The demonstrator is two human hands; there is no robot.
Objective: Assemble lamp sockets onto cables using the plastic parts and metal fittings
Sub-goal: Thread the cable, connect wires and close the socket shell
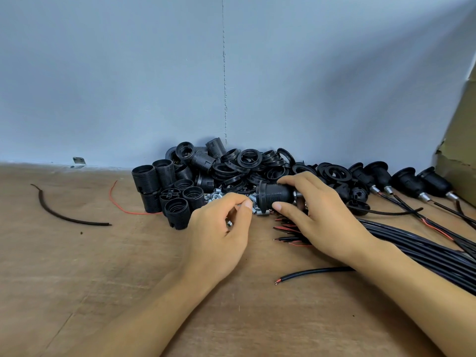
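Two hands are working at mid-table. Gripping a black lamp socket [275, 195] is the right hand [316, 210], thumb underneath and fingers curling over the narrow end, while the socket is lying on its side with its flange pointing to 9 o'clock. At 9 o'clock of it, the left hand [221, 228] is curling shut, thumb meeting forefinger, with a small metal fitting [228, 223] showing inside the curl (exact pinch hard to see). Loose metal fittings [212, 195] are lying between the hands, toward 12 o'clock. Threaded socket bodies [164, 191] are piling up at 10 o'clock, rings [247, 161] at 12 o'clock. Finished sockets on cables [409, 180] are lining up at 2 o'clock, and a cable bundle [412, 240] is running off toward 4 o'clock. One loose cable [309, 273] is lying at 5 o'clock on the wooden table [103, 279].
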